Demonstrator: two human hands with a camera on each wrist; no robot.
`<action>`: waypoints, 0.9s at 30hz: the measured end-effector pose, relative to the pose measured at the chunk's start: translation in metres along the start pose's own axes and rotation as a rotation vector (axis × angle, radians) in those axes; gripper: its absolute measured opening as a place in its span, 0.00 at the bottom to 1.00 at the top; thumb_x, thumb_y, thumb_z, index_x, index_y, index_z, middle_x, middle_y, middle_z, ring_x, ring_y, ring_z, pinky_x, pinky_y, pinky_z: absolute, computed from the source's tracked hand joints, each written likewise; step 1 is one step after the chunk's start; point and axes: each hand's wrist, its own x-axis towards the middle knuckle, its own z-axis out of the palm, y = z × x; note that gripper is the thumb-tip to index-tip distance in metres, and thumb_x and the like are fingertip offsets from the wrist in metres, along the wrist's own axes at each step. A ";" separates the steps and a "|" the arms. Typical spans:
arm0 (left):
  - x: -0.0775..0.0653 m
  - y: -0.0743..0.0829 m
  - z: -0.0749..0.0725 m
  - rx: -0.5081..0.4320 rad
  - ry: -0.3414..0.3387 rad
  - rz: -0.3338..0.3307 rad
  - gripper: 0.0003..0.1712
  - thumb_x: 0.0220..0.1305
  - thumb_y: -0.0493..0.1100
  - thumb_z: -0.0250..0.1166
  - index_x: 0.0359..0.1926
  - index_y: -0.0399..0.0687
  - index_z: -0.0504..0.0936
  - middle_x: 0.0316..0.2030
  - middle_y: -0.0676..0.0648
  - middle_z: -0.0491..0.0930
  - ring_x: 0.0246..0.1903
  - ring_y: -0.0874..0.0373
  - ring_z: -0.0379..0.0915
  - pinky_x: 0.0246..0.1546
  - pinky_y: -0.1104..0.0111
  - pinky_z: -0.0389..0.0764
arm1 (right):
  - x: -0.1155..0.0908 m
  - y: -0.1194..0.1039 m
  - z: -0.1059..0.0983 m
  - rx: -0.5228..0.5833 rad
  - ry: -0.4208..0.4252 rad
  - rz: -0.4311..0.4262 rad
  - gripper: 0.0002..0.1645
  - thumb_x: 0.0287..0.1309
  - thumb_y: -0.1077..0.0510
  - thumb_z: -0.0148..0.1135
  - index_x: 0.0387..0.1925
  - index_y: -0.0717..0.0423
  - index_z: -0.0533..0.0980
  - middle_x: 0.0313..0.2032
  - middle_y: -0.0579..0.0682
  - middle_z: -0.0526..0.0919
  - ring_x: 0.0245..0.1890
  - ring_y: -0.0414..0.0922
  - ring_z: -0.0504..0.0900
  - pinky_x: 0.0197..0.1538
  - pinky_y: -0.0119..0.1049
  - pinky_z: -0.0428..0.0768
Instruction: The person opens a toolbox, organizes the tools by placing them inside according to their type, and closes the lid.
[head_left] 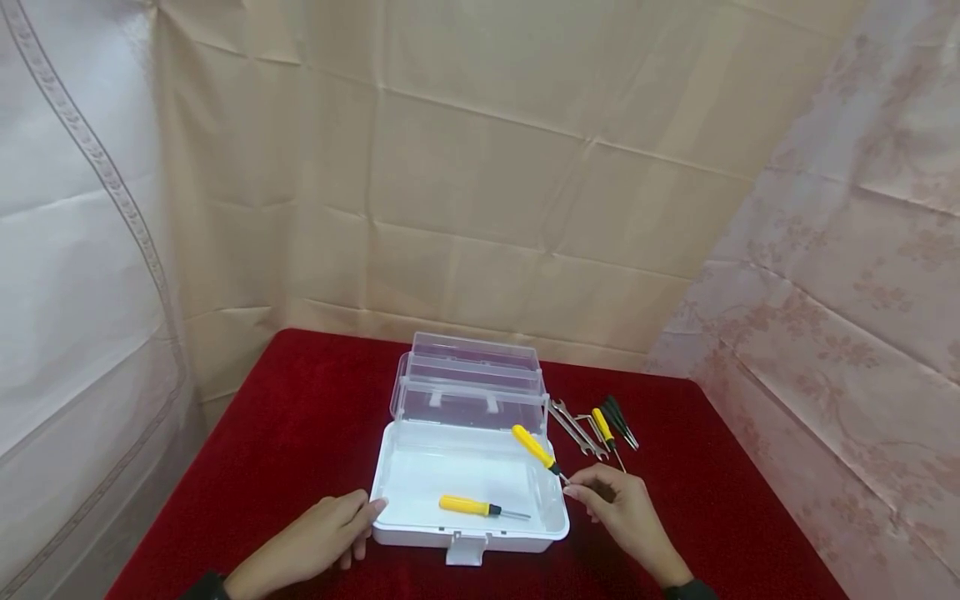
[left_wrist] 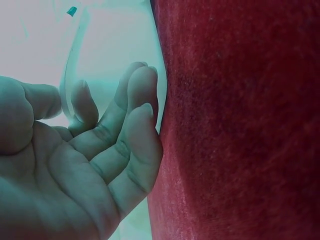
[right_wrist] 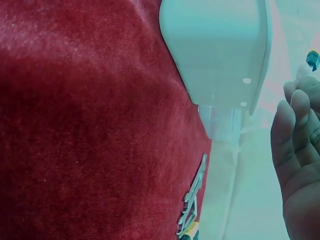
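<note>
Hands: two; left hand [head_left: 326,531] grips the toolbox's near left corner, thumb over the rim; right hand [head_left: 624,510] pinches a screwdriver by its metal shaft, thumb against fingertips.
Yellow-handled screwdrivers: three; held screwdriver [head_left: 533,445] with its handle over the box's right side; second screwdriver [head_left: 465,505] lying inside; third screwdriver [head_left: 603,425] on the counter, right of the box.
Toolbox [head_left: 411,537]: one, white, with one front latch [head_left: 467,549] and one clear lid [head_left: 465,411] standing open behind.
Wrenches [head_left: 581,430]: two visible, beside the box.
Black-handled tools [head_left: 613,412]: grouped rightmost, count unclear.
Counter [head_left: 300,417]: one, red-covered.
</note>
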 end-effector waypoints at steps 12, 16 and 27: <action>-0.001 0.001 -0.001 -0.023 -0.005 0.004 0.19 0.80 0.54 0.52 0.36 0.46 0.74 0.22 0.49 0.77 0.19 0.54 0.73 0.20 0.70 0.69 | 0.001 -0.006 0.005 -0.024 -0.032 -0.012 0.08 0.58 0.59 0.76 0.36 0.40 0.86 0.34 0.39 0.87 0.23 0.42 0.80 0.28 0.36 0.83; -0.001 0.000 0.000 -0.037 -0.007 -0.001 0.18 0.80 0.53 0.52 0.36 0.46 0.73 0.22 0.49 0.77 0.19 0.55 0.73 0.21 0.70 0.69 | 0.001 -0.007 0.007 -0.032 -0.034 -0.030 0.10 0.58 0.59 0.77 0.36 0.39 0.86 0.34 0.38 0.87 0.22 0.43 0.80 0.28 0.36 0.83; 0.000 0.001 0.000 -0.023 -0.008 0.022 0.19 0.81 0.54 0.52 0.36 0.46 0.73 0.22 0.49 0.77 0.18 0.54 0.73 0.21 0.70 0.70 | -0.001 -0.005 0.012 -0.040 -0.045 -0.126 0.09 0.56 0.62 0.77 0.35 0.44 0.86 0.31 0.39 0.85 0.23 0.38 0.78 0.28 0.32 0.80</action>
